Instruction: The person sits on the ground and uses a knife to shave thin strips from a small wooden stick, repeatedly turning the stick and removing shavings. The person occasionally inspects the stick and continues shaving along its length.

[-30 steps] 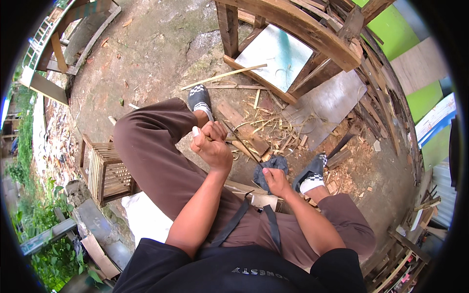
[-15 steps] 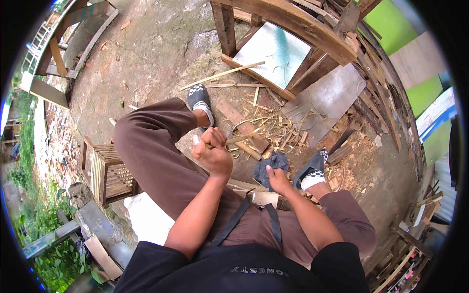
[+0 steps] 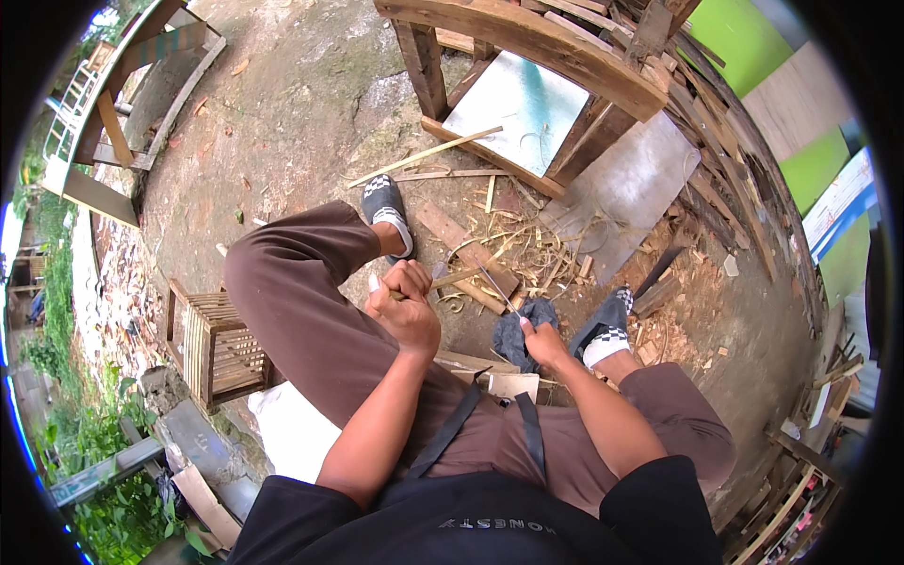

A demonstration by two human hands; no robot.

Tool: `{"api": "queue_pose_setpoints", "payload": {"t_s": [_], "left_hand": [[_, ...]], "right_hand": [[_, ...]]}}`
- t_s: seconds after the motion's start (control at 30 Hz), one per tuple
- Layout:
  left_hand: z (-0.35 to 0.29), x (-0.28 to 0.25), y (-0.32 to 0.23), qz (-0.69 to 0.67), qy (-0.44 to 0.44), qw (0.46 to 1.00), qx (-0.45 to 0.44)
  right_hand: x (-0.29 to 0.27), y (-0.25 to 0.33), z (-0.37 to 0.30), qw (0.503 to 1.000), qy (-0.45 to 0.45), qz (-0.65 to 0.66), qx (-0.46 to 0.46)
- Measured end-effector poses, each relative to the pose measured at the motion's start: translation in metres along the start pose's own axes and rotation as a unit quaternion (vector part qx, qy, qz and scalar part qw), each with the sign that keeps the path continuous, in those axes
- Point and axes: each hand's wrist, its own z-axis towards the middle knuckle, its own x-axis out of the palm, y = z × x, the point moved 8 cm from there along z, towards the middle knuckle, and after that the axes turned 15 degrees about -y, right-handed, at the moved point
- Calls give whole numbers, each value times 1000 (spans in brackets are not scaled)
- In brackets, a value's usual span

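My left hand (image 3: 405,306) is closed in a fist around a thin bamboo strip (image 3: 454,278), whose end sticks out to the right. In my right hand (image 3: 544,344) is a knife (image 3: 501,294) with a slim blade pointing up and to the left, its edge side too small to make out. The blade's tip lies close to the strip's free end in this view; whether they touch I cannot tell. My right fingers hide the knife's handle. A crumpled dark grey cloth (image 3: 513,341) is beside and below my right hand.
Shavings (image 3: 541,250) and a flat board (image 3: 461,240) lie on the ground between my feet. Ahead stands a wooden frame (image 3: 527,47) near a metal sheet (image 3: 636,174). A slatted wooden crate (image 3: 215,348) is at left, stacked timber (image 3: 734,169) at right.
The knife blade now shows clearly, angled toward the strip; before, it could not be made out. My left hand keeps its grip on the strip. The whole view has shifted slightly.
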Motion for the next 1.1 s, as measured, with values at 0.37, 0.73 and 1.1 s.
{"api": "queue_pose_setpoints", "payload": {"t_s": [0.37,0.73,1.1], "left_hand": [[-17,-14,-10,22,-22,1000,-4],[-15,-21,-11,35,-33,998,-38],[-15,-24,-6,21,-28,997,-65]], "right_hand": [[14,-25,14,1000,-8,-30,-1],[6,-17,5,998,-9,-52,22],[17,-54,26,998,-8,-65,-14]]}}
